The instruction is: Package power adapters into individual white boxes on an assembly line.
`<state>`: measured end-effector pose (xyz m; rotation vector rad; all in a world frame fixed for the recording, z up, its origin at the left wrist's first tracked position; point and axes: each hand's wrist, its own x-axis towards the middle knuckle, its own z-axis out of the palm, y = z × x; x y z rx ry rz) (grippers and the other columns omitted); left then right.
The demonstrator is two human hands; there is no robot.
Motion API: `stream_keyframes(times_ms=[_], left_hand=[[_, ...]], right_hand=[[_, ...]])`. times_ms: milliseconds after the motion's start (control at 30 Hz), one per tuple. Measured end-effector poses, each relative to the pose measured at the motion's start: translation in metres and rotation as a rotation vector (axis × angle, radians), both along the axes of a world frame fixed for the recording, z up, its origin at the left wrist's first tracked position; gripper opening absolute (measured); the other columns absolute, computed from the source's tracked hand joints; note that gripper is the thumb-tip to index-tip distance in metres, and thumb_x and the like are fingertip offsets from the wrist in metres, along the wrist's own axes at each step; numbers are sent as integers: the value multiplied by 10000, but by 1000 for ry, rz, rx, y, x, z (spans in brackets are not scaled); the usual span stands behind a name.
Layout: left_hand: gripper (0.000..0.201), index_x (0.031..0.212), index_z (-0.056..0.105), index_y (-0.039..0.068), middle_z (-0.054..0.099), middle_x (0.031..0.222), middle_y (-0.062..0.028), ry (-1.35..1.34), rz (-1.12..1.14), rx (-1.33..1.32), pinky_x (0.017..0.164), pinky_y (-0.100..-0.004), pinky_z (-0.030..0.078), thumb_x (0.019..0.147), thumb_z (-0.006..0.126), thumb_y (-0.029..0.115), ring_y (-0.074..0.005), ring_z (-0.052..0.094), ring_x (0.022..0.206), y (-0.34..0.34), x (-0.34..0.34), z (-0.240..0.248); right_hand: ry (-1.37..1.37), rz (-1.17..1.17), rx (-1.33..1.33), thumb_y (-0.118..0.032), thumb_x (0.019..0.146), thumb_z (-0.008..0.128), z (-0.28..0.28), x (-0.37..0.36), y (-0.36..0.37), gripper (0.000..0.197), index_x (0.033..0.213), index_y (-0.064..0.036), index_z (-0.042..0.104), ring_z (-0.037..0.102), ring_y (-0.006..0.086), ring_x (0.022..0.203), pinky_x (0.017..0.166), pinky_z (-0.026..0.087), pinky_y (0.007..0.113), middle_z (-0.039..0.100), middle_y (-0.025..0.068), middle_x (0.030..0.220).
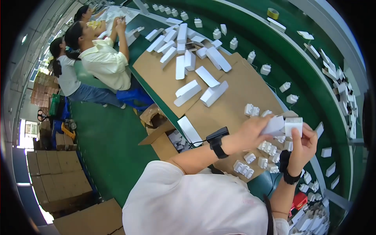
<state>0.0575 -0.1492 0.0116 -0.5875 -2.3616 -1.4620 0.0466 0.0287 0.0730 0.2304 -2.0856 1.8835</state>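
My left hand (pixel 252 131) grips a small white carton (pixel 274 126), its end facing right. Against or very near that end is a white charger plug (pixel 293 124), pinched by the fingers of my right hand (pixel 303 147). Whether the plug touches the carton I cannot tell. Below my hands, several white charger plugs (pixel 268 148) stand in groups on the brown cardboard sheet (pixel 243 98). Farther off on the same sheet lies a loose heap of flat and opened white cartons (pixel 189 60). Both wrists wear black straps with small devices.
A green conveyor belt (pixel 290 72) carrying spaced plugs runs along the right. Beyond it a ledge holds more cartons (pixel 344 92). An open cardboard box (pixel 160 147) stands left of the table. Co-workers (pixel 103 62) work at the far left. Finished-looking white packs (pixel 311 221) lie at lower right.
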Motion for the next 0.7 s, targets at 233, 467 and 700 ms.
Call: stream_keyframes(times_ms=[233, 467, 700], left_hand=[[443, 1183, 419, 11, 545, 961, -225, -200, -169, 5, 747, -430, 420, 776, 576, 87, -398, 517, 869, -10, -9, 15], [429, 1186, 401, -2, 520, 1018, -209, -224, -236, 45, 792, -396, 404, 803, 570, 91, -370, 496, 910, 4, -8, 4], [476, 1236, 348, -34, 502, 1091, -202, -366, -260, 235, 821, -353, 417, 849, 550, 158, -334, 503, 975, 6, -11, 8]], right_hand=[[-73, 75, 351, -9, 717, 691, 22, -17, 14, 205, 867, 19, 554, 555, 126, 836, 733, 451, 235, 594, 104, 970], [-101, 71, 536, -51, 679, 721, 32, -10, 24, 204, 823, -1, 585, 550, 114, 702, 643, 453, 220, 615, 91, 909], [100, 142, 365, -73, 693, 706, 9, -11, 24, 293, 952, -32, 576, 525, 196, 990, 784, 445, 286, 577, 129, 1075]])
